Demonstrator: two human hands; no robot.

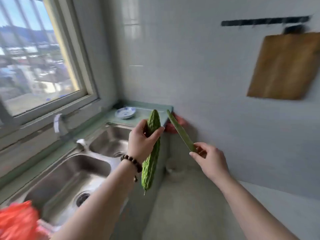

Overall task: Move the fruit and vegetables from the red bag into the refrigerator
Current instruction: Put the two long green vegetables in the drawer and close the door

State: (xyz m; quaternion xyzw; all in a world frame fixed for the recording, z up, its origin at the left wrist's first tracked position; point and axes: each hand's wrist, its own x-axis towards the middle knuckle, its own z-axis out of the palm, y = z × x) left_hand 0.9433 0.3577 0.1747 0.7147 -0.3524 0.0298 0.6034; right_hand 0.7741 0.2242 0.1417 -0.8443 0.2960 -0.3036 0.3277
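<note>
The crumpled red plastic bag sits lower left. My left hand grips a bumpy green bitter gourd mid-frame; my right hand pinches a long smooth green vegetable. I should carry both level; the refrigerator is unseen.

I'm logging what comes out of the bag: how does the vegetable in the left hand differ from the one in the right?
The bitter gourd is thick and bumpy; the slim green vegetable is thin and smooth. The left hand grips the bitter gourd near its upper half, while the right hand pinches the slim green vegetable at its lower end. Both are green, long and held above the counter.
</note>
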